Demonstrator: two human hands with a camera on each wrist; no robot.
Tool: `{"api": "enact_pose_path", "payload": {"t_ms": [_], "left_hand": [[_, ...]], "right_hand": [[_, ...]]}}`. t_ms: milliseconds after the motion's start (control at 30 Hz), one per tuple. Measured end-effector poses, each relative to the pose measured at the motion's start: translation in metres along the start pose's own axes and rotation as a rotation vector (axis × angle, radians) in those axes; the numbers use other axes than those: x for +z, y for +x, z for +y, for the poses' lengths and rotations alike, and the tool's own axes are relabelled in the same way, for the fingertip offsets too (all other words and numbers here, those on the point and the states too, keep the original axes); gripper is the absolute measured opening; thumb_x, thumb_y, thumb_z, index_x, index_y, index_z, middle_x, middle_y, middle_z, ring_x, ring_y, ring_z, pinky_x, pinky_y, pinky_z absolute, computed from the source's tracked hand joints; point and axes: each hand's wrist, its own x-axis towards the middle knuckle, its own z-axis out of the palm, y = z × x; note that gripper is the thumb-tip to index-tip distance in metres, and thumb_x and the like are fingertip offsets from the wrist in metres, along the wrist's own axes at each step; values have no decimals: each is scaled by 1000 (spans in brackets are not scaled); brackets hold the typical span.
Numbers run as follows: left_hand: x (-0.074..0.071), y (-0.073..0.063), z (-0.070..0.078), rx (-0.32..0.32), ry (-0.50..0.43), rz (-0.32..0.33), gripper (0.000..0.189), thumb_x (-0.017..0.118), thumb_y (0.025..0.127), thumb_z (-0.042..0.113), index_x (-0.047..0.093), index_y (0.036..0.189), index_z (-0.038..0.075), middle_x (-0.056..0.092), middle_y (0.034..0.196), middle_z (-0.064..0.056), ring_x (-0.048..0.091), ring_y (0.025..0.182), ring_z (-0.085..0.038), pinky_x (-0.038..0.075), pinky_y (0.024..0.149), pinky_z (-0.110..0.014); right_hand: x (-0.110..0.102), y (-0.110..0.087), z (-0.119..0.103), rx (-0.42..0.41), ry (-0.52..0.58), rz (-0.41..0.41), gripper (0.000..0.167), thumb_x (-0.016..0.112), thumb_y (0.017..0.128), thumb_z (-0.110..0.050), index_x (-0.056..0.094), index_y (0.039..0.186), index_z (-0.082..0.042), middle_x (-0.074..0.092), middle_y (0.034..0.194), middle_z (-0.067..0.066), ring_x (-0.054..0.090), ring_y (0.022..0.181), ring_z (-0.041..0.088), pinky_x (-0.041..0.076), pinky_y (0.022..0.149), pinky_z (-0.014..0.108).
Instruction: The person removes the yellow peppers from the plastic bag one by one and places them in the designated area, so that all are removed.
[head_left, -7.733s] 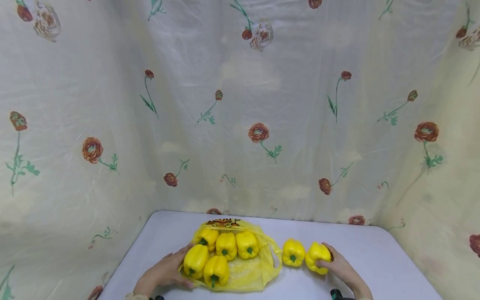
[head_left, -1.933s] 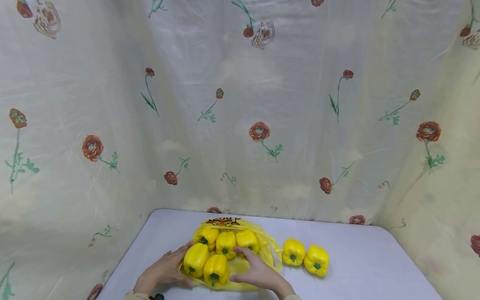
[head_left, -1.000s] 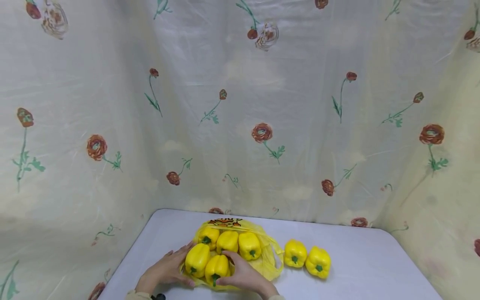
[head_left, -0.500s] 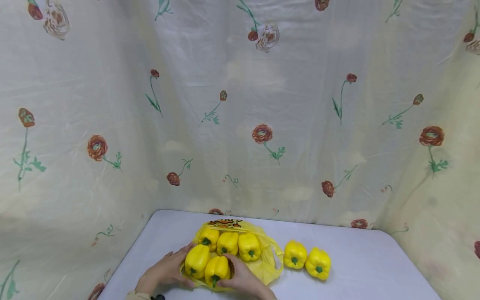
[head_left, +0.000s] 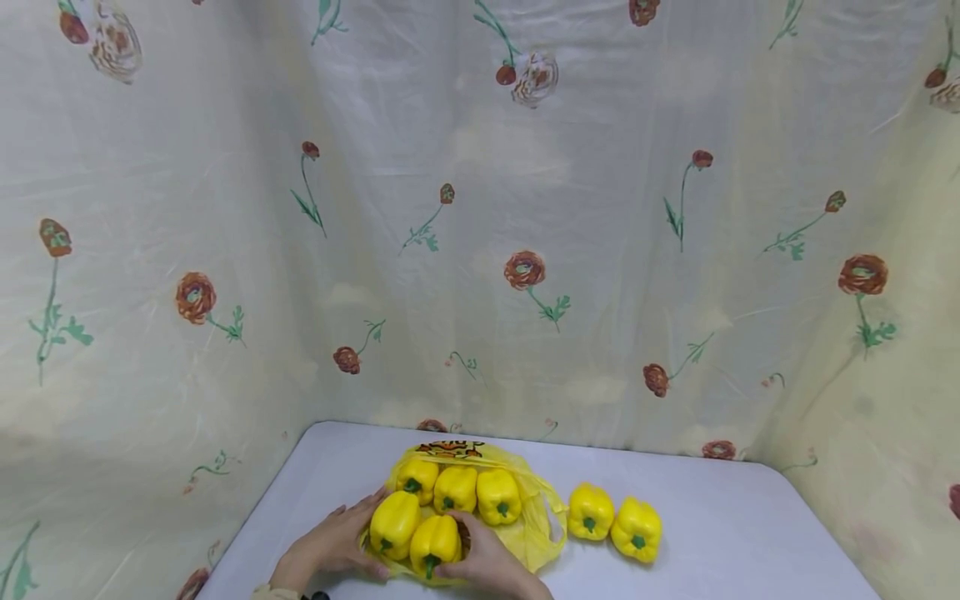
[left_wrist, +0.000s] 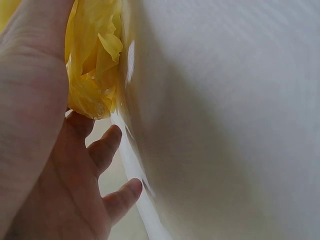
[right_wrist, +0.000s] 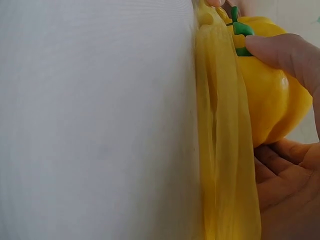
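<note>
My right hand (head_left: pixel 491 562) grips a yellow bell pepper (head_left: pixel 437 533) at the front of a spread yellow plastic bag (head_left: pixel 538 537). In the right wrist view the thumb (right_wrist: pixel 282 50) presses by the green stem, with the other fingers on the pepper's far side. Beside it lies another bell pepper (head_left: pixel 394 518) on the left, and several more (head_left: pixel 498 496) sit in a row behind. My left hand (head_left: pixel 330 542) lies along the bag's left edge, its fingers spread and extended; the left wrist view shows crumpled bag (left_wrist: pixel 92 65) next to them.
Right of the bag, two bell peppers stand side by side on the white table, the nearer one (head_left: pixel 591 510) close to the bag's handle and the other (head_left: pixel 637 529) beyond. A flowered cloth (head_left: pixel 600 317) hangs behind and at both sides.
My right hand has let go of the far-right pepper outside the bag, moved left over the bag and taken hold of the front pepper there. My left hand has stayed at the bag's edge.
</note>
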Motion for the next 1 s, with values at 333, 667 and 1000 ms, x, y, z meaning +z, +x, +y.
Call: {"api": "enact_pose_path", "payload": {"t_ms": [333, 667, 1000], "left_hand": [[0, 0, 2, -35, -4, -2, 125, 78, 53, 70, 26, 153, 15, 22, 161, -7, 28, 144, -36, 17, 114, -69], [0, 0, 2, -36, 3, 2, 126, 78, 53, 70, 25, 153, 15, 22, 161, -8, 29, 144, -36, 18, 115, -68], [-1, 0, 3, -51, 6, 4, 127, 78, 52, 70, 26, 153, 15, 23, 160, -8, 29, 144, -37, 17, 115, -68]], "right_hand": [[-2, -3, 0, 26, -19, 18, 77, 83, 74, -31, 46, 138, -12, 54, 135, 7, 53, 121, 24, 45, 104, 53], [-7, -6, -5, 13, -5, 27, 73, 83, 74, -27, 47, 136, -10, 54, 135, 9, 53, 123, 28, 45, 105, 54], [-12, -7, -11, -37, 4, 42, 73, 81, 73, -21, 46, 136, -11, 54, 134, 7, 52, 126, 29, 43, 108, 52]]}}
